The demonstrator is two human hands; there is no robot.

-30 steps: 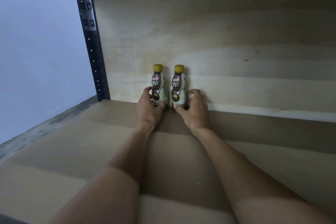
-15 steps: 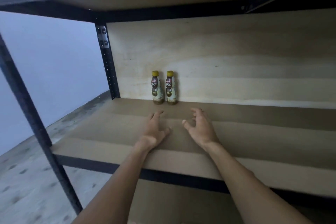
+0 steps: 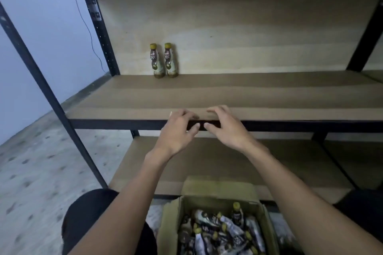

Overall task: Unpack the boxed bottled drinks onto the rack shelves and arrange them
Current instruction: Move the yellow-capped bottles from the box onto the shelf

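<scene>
Two bottles [image 3: 156,62] upright, caps up, at the back of the shelf [image 3: 269,93]; left hand [image 3: 178,130] and right hand [image 3: 226,128] empty, fingers loose.

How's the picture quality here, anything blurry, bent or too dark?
Head view: dim overall, with banded shadows across the shelf; the wide lens bows the front rack post; the two bottles at the back read fairly sharp; the loose bottles in the box at the bottom edge are smeared.

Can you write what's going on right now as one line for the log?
left hand: open, empty | right hand: open, empty | bottles: two upright at shelf back | box: drinks inside
</scene>
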